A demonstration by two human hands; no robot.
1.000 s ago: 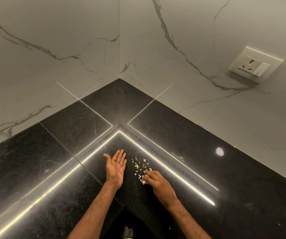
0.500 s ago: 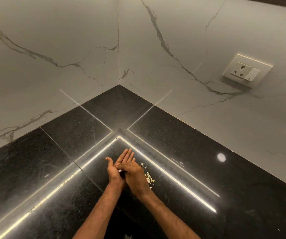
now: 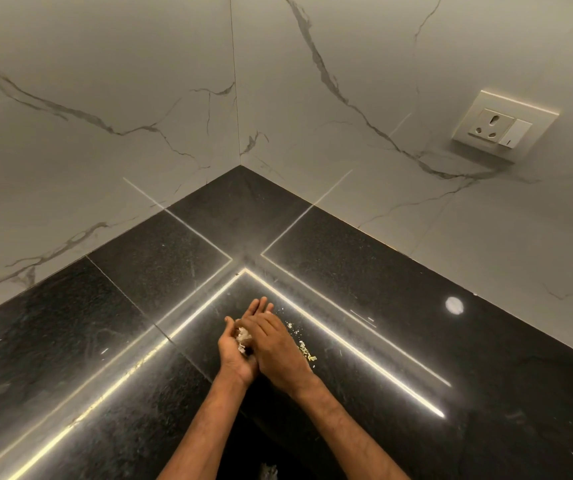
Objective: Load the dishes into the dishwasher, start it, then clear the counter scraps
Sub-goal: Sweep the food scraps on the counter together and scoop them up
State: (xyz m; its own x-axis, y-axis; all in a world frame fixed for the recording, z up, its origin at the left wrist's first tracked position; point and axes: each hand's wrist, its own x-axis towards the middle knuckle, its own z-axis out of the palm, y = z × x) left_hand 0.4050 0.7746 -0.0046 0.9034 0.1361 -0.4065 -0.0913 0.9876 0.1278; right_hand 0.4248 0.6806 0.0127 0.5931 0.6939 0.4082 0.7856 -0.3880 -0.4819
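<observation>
Black counter (image 3: pixel 434 306): we brush scraps (image 3: pixel 243 336) with flat right hand (image 3: pixel 280 344) into flat upturned left hand (image 3: pixel 233 358) (better cupped, low).

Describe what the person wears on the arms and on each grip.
Nothing worn shows. The left grip and right grip have no gloves and no visible rings. The left forearm and right forearm are sleeveless down to the frame's lower edge, with no watch or bracelet at either wrist.
</observation>
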